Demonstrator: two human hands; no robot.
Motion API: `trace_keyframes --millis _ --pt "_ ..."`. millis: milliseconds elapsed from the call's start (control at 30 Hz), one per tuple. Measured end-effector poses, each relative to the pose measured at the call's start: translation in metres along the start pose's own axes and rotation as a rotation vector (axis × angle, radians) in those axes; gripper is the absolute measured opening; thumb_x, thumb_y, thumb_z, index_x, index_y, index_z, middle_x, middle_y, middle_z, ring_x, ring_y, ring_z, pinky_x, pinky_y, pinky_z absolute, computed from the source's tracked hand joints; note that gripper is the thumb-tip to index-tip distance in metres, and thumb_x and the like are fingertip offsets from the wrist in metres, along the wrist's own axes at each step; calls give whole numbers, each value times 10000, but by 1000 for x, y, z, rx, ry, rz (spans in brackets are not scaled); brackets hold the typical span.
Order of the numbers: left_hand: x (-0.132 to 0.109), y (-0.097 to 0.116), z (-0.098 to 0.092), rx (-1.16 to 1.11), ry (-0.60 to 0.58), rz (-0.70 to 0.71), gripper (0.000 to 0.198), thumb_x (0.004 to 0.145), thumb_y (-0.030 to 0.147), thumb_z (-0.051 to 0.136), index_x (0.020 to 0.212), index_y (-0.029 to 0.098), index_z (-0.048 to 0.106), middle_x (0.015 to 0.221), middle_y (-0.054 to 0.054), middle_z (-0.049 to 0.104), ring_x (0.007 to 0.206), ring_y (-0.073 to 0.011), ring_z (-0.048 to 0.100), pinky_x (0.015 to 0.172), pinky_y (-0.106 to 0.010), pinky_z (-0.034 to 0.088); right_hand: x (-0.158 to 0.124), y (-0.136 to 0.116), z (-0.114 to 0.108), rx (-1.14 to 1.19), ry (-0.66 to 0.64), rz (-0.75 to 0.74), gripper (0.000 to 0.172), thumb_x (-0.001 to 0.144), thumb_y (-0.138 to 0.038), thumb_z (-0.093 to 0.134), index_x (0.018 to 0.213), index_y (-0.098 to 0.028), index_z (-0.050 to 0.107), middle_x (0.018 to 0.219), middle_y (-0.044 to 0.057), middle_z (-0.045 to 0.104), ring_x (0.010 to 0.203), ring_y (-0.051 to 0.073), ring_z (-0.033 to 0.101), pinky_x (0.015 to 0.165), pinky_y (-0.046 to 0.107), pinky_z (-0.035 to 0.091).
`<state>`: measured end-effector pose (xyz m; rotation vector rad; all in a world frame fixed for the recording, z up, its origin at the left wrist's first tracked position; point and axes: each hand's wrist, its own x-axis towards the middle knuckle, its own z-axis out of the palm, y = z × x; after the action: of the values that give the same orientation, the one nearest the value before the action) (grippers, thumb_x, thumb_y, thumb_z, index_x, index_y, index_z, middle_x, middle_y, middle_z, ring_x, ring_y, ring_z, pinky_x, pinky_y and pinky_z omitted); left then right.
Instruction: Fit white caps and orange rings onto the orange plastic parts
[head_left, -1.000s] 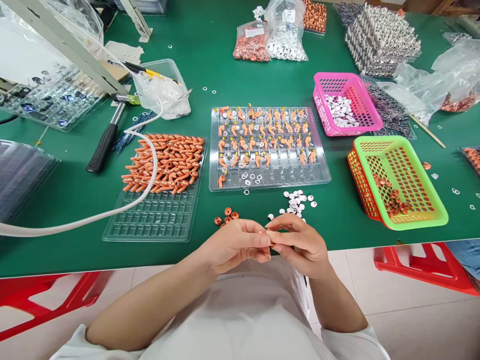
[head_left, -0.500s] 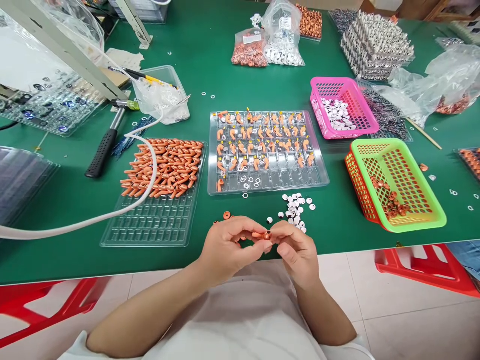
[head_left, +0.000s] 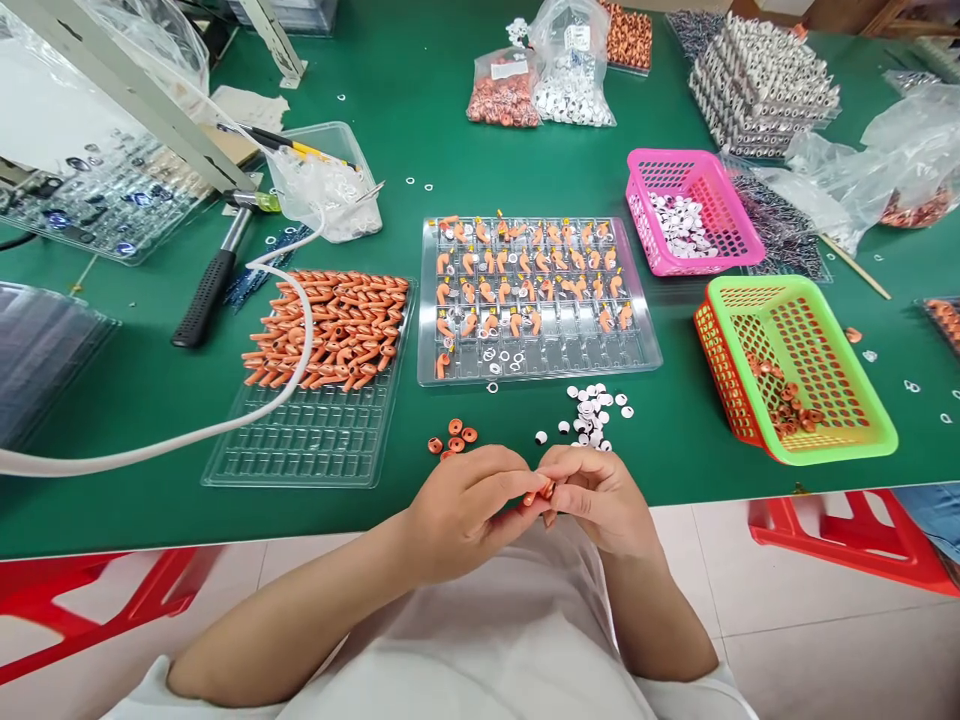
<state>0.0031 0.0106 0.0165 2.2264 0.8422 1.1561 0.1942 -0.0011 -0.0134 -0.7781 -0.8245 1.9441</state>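
Observation:
My left hand (head_left: 472, 512) and my right hand (head_left: 606, 505) meet at the table's front edge. Between their fingertips is a small orange curved plastic part (head_left: 538, 493), pinched from both sides and partly hidden. Just beyond my left hand lie several orange cup-shaped discs (head_left: 455, 427). Several white round pieces with black undersides (head_left: 589, 412) are scattered beyond my right hand. A clear compartment tray (head_left: 585, 355) ahead carries rows of orange curved parts with yellow tips, plus loose white rings (head_left: 504, 356).
At left, a second clear tray (head_left: 300, 445) bears piled orange parts (head_left: 337, 335); a white cable (head_left: 217, 430) crosses it near a hammer (head_left: 206, 290). Right stand a pink basket (head_left: 694, 265) and a green basket (head_left: 832, 455). Filled plastic bags (head_left: 574, 75) and stacked grey parts (head_left: 765, 85) sit behind.
Both hands have drawn slightly toward my body, uncovering more orange discs. My right fingers have closed onto the orange part, which has turned in the grip.

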Motion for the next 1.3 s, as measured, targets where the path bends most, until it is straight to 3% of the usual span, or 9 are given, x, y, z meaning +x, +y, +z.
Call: trace_keyframes --millis 300,500,667,833,1000,1300 --pt "1 -1 1 -121 -7 54 256 889 42 584 1120 152 600 815 -70 741 743 -158 689 676 -254 582 0 7 0 -27 -5 -134 123 793 -243 802 913 -237 775 796 12 689 619 116 677 515 237 615" --pt "-1 -1 4 -153 28 0 280 890 19 582 1133 151 626 844 -79 765 796 -157 713 713 -254 591 -3 8 0 -118 25 -235 154 834 -190 754 973 -256 764 839 14 691 641 110 666 524 232 600" --pt "-2 4 1 -299 17 -195 228 833 160 746 1056 177 700 846 -70 786 780 -172 745 708 -245 606 -7 -1 2 -495 95 -423 167 871 -186 712 1021 -257 733 845 36 725 714 144 647 581 263 568" --pt "-2 9 -3 -490 5 -513 122 836 115 715 922 183 769 849 -59 798 732 -157 755 668 -204 613 -9 -11 5 -890 78 -627 186 899 -166 661 1072 -227 689 843 52 703 717 156 642 609 287 551" --pt "-4 11 0 -832 36 -814 146 802 107 740 877 218 797 857 -26 806 781 -167 769 738 -225 637 -8 -14 6 -1026 12 -721 216 910 -112 628 1110 -190 657 871 72 690 732 146 632 602 262 549" --pt "-1 11 4 -978 124 -889 148 760 89 784 829 214 823 827 -31 809 760 -151 760 726 -190 628 -5 -14 6 -1064 15 -777 211 908 -97 640 1103 -178 654 877 73 707 752 147 649 625 261 567"
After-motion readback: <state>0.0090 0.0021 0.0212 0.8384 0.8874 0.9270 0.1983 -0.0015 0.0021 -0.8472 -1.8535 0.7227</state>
